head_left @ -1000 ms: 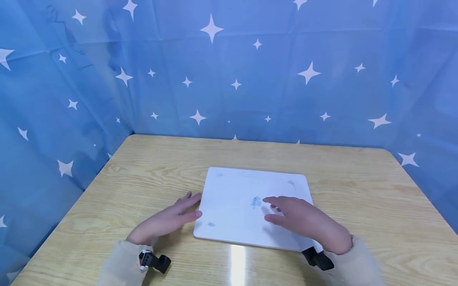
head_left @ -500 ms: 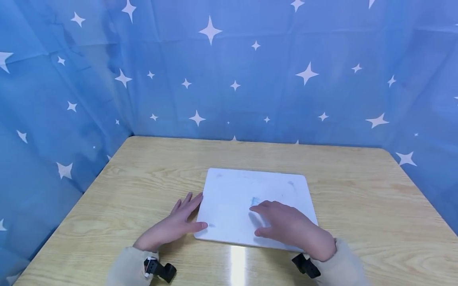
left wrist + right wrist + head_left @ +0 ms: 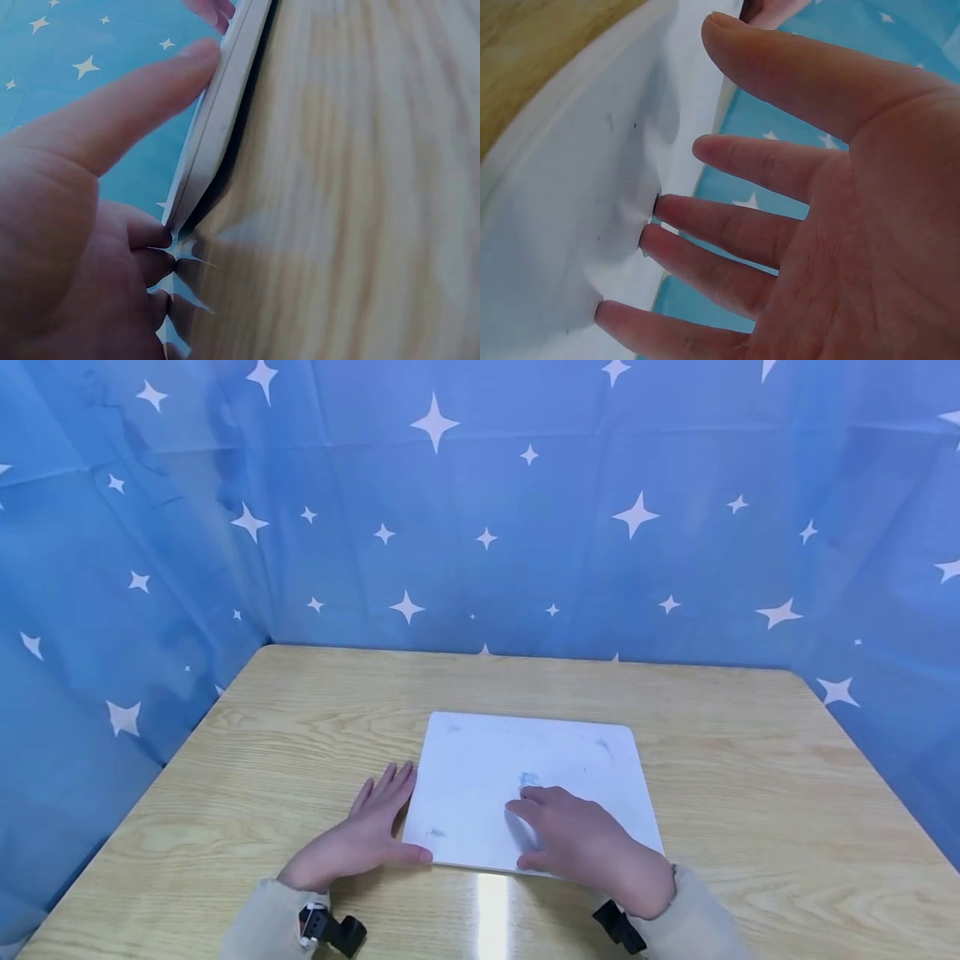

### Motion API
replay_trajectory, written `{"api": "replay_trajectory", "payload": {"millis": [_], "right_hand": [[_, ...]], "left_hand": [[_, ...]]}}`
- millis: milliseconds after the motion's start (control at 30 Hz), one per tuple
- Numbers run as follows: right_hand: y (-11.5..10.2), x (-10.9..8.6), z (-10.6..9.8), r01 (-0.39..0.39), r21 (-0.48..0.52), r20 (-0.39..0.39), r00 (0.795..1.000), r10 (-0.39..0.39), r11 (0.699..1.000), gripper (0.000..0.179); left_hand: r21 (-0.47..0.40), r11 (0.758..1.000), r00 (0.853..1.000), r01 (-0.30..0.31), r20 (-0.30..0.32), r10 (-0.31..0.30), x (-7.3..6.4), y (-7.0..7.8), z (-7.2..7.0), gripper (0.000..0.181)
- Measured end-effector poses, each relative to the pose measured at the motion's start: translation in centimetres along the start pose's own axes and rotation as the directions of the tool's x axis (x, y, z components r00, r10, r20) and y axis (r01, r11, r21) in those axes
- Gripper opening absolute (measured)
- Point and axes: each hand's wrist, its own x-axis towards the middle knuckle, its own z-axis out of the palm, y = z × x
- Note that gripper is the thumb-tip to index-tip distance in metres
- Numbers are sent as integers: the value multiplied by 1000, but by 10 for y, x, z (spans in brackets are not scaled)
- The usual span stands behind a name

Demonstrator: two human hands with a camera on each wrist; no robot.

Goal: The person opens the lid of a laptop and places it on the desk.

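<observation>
Have moved the right hand [image 3: 581, 843] leftward and toward the near edge of the board [image 3: 472, 752], with fingers spread and some tips touching it just on the near side of the blue smudge [image 3: 528, 777]. Have shifted the left hand [image 3: 363, 839] too, likewise spread, to bring its thumb to the near-left corner and its fingers by the left edge. Probably steadies the board, flat on the table [image 3: 735, 752], with the smudge within fingertip reach; pinches nothing.

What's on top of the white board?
A faint blue smudge, smaller grey marks and some fingertips of the right hand. The board behind that hand in the head view isn't visible.
</observation>
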Motion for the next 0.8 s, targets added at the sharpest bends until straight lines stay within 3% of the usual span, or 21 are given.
{"api": "replay_trajectory", "payload": {"millis": [233,533,800], "right_hand": [[-7,2,9,56,-93,-36,998,-59,994,54],[-9,2,13,83,-159,-96,990,-100,984,62],[-8,5,14,113,-181,-82,988,-129,977,72]], "left_hand": [[82,997,1000,-9,10,8,-4,-3,0,124],[85,995,999,-47,23,45,0,-1,1,118],[85,996,1000,-9,19,7,0,0,2,119]]}}
